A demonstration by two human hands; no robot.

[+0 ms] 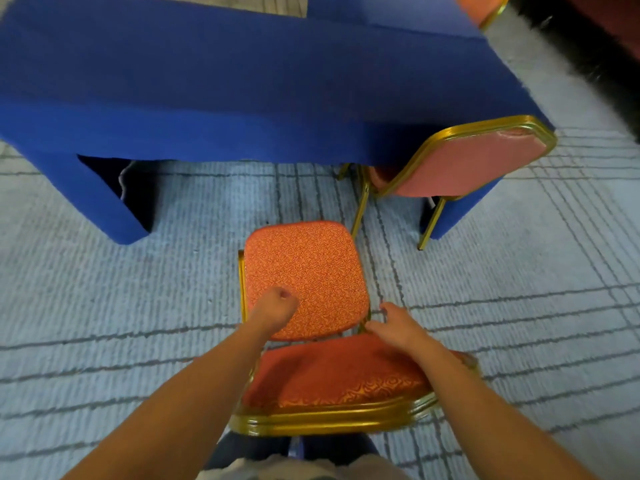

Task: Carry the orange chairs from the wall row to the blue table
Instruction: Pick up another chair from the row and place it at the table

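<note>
Where the carpet (138, 306) meets the blue-draped bench (242, 81), one orange chair (304, 278) sits directly below the camera, apart from the bench. Its seat points toward the bench and its back (339, 379) is nearest the person. A gold frame (329, 419) rims the back. The legs are hidden, so I cannot tell whether it rests on the floor.

Left hand (275, 304): clenched into a fist, over the near-left part of the seat, inside the left edge. Nothing is seen in it. Contact with the cushion is unclear.

Right hand (398, 323): released, fingers loosely bent. The fingertips (371, 327) are at the seat's rear right corner, where the seat meets the back. They lie close to the gold upright there, but I cannot tell whether they touch it. The wrist crosses above the right end of the back.

Both forearms reach in from the bottom edge, one on each side of the back.

A second chair (467, 161) stands at the bench's right end, its seat pushed under the cloth and its back toward the camera, well right of the held-over one. A third chair (481, 8) shows only as a corner at the top edge, beyond the bench.

The carpet is pale grey-blue with dark crossing lines.
</note>
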